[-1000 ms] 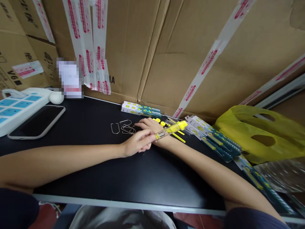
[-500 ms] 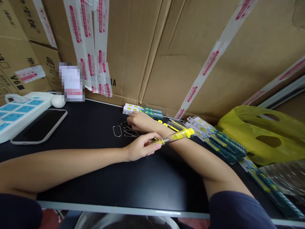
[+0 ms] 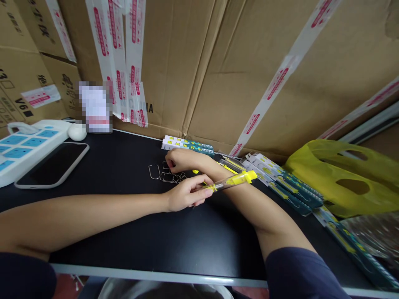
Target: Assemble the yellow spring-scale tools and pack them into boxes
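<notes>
My left hand (image 3: pixel 189 192) grips the lower end of a spring scale (image 3: pixel 232 181), a clear tube with yellow end parts. It tilts up to the right and crosses in front of my right forearm. Farther back, my right hand (image 3: pixel 179 160) is low over the table among bent metal wire hooks (image 3: pixel 170 179), its fingers curled down; whatever is between the fingertips is hidden. A separate wire hook (image 3: pixel 154 178) lies left of the pile. A small yellow piece (image 3: pixel 195 171) sits beside my right wrist.
Boxed spring scales (image 3: pixel 187 143) lie at the back, and more packages (image 3: pixel 280 182) at the right, near a yellow plastic bag (image 3: pixel 311 166). A phone (image 3: pixel 52 165) and a white power strip (image 3: pixel 34 143) are at the left. Cardboard (image 3: pixel 174 74) walls the back.
My right hand has shifted slightly toward me over the wire hooks, and a few hooks in the pile have moved. My left hand keeps the spring scale almost where it was.
</notes>
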Available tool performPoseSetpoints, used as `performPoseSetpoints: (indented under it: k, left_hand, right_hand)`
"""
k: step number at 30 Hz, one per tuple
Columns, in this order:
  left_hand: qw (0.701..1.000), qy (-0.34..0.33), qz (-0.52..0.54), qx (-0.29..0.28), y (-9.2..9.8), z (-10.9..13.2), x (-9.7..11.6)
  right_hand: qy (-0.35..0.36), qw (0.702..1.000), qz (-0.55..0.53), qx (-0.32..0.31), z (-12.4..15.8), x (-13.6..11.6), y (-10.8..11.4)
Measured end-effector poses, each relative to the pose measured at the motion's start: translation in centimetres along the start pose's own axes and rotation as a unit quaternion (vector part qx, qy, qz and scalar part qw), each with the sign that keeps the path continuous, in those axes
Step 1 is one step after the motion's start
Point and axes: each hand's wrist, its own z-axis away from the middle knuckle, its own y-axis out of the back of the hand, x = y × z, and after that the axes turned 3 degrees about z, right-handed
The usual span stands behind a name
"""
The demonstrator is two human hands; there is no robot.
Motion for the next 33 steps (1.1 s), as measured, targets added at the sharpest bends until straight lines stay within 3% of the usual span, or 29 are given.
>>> performPoseSetpoints:
  k: [6,9,11,13,16,18,20,21,25,33]
  left_hand:
    - [1.0,0.008,0.0,0.009,0.0,0.0,-0.1]
    - [1.0,0.018,0.0,0.015,0.0,0.0,0.0]
    - [1.0,0.024,0.0,0.02,0.0,0.0,0.2]
    - [0.999,0.028,0.002,0.023,0.0,0.0,0.2]
    - [0.999,0.029,0.011,0.02,0.0,0.1,0.2]
    - [0.999,0.035,0.025,0.011,0.1,0.0,0.0]
    - [0.998,0.049,0.04,0.001,0.1,0.0,-0.1]
    - [0.997,0.057,0.043,-0.002,0.1,0.0,-0.2]
    - [0.997,0.073,0.028,-0.004,-0.1,0.0,0.1]
    - [0.997,0.068,-0.02,0.0,-0.6,0.2,0.4]
  right_hand:
    - [-0.028,0.997,-0.035,0.061,0.3,-0.2,-0.2]
    - [-0.071,0.987,-0.048,0.135,0.7,0.4,-0.7]
    - [-0.11,0.966,-0.112,0.203,1.5,1.0,-1.1]
    - [-0.144,0.916,-0.272,0.258,3.2,1.7,-1.6]
    - [-0.163,0.79,-0.52,0.279,7.3,2.2,-2.5]
    - [-0.156,0.708,-0.594,0.347,10.8,2.1,-3.1]
    - [-0.151,0.684,-0.614,0.365,14.0,1.6,-3.8]
    - [-0.148,0.69,-0.602,0.373,15.4,1.3,-4.2]
    - [-0.084,0.767,-0.506,0.385,18.5,0.3,-5.4]
    - [-0.063,0.774,-0.495,0.39,19.0,0.3,-5.5]
